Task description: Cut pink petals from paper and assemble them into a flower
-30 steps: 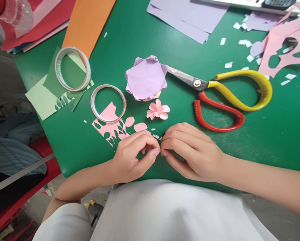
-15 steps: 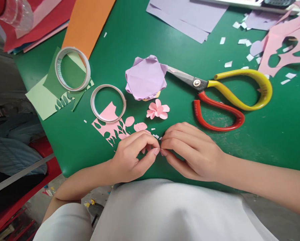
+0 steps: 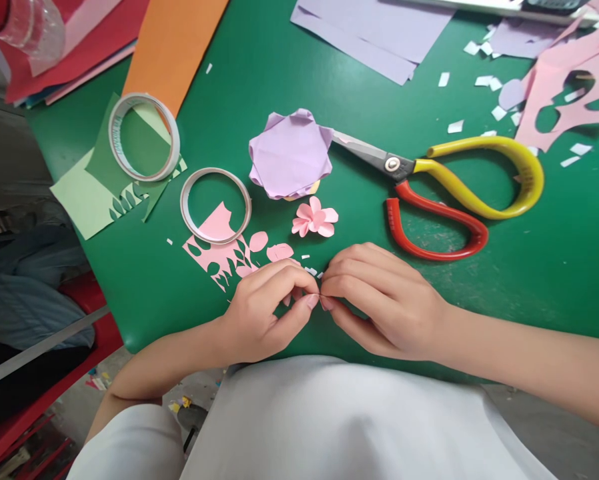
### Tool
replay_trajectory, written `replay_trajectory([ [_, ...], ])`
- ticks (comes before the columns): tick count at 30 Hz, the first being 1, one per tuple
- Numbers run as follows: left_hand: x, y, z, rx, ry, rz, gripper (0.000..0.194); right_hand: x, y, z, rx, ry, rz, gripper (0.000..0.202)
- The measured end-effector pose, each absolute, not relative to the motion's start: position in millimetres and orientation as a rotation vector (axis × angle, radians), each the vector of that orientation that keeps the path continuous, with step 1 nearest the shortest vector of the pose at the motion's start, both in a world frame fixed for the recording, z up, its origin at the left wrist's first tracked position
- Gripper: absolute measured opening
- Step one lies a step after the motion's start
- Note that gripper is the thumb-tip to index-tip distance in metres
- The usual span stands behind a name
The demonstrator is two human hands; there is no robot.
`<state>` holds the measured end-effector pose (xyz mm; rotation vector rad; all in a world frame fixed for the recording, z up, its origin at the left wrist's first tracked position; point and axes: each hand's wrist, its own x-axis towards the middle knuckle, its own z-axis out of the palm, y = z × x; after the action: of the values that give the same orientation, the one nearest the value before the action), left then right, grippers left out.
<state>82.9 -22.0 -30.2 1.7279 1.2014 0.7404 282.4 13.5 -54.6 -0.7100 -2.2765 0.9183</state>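
My left hand and my right hand meet fingertip to fingertip near the table's front edge, both closed in a pinch. Whatever lies between their tips is too small and covered to make out. Just beyond them sits a pink paper flower. Behind it is a folded purple paper piece with a pointed rim. Loose pink paper petals and a cut-up pink paper scrap lie by my left hand. Scissors with one yellow and one red handle rest beyond my right hand.
Two rolls of tape lie at the left, one over green paper. Orange paper and a plastic bottle are at the back left. Purple sheets lie at the back, and cut pink paper with white scraps at the right.
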Motion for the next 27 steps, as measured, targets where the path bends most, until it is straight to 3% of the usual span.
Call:
replay_trajectory([
  [27, 82.2, -21.7, -29.1, 1.739, 1.191, 0.696, 0.01, 282.4, 13.9, -53.4, -0.704, -2.275, 0.925, 0.008],
])
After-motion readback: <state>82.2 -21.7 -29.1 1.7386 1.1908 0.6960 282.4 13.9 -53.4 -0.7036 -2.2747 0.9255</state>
